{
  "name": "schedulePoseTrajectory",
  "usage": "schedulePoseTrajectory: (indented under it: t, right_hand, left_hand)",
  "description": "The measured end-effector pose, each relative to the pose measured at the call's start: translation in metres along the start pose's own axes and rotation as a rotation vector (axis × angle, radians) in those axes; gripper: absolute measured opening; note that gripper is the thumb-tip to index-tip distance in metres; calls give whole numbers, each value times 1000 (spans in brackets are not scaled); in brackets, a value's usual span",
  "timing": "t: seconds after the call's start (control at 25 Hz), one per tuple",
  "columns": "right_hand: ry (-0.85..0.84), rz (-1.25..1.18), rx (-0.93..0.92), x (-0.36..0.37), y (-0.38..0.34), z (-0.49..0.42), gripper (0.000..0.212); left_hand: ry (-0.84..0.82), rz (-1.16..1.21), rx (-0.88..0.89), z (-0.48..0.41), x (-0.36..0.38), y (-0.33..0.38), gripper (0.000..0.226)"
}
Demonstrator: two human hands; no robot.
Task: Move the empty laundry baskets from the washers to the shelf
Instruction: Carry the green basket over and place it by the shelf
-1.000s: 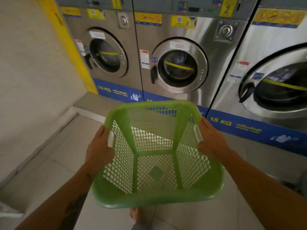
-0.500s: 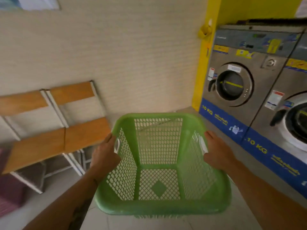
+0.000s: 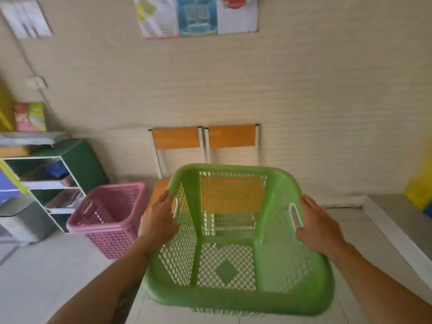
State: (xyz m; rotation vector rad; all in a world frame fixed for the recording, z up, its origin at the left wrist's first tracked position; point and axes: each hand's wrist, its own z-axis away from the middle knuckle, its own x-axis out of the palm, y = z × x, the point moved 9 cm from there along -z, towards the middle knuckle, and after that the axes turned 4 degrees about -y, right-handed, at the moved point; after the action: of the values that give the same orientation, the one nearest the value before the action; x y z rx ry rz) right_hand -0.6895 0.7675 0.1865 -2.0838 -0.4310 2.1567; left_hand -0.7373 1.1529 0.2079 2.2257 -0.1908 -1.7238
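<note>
Green laundry basket (image 3: 230, 240): centre frame, held clear of the floor (image 3: 46, 277), mouth tipped toward the camera, far rim higher than near rim. Empty; pale floor and orange chair seats visible through the mesh walls. Solid diamond patch in the middle of the mesh bottom. Well apart from the shelf.

Wall (image 3: 304, 101): beige, ribbed texture, filling the upper frame, straight ahead of the basket.

Shelf (image 3: 46, 184): far left against the wall, white boards, dark green side panel. Blurred items on the boards, not identifiable. Grey bin-like box (image 3: 23, 220) in front of it, lower left.

Pink basket (image 3: 107, 213): on the floor just beside the shelf, between shelf and green basket, touched by neither grip. Rim doubled, possibly two nested; blur too strong to settle.

Two chairs (image 3: 176, 137): orange backrests, white frames, side by side against the wall, directly behind the green basket.

Posters (image 3: 198, 15): row of three at the top of the wall, text unreadable.

Left grip (image 3: 157, 220): on the outer left wall of the green basket, fingers curled round the rim at the left handle slot (image 3: 175, 206), thumb up along the rim.

Right grip (image 3: 320, 225): mirrored on the outer right wall, closed round the rim beside the right slot.

Detergent packs (image 3: 30, 116): pink and green, on top of the shelf, upper left.
</note>
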Motion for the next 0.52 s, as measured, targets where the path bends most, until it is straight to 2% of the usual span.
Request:
schedulePoseTrajectory:
  t: [0.28,0.52]
  right_hand:
    - [-5,14,-233,43,-175,-148,79]
    - [-43,29,-397,72,-306,-278,87]
  left_hand:
    - [118,-9,-206,-62,-35,-162,99]
    - [188,-98,-411,-129,-71,-268,82]
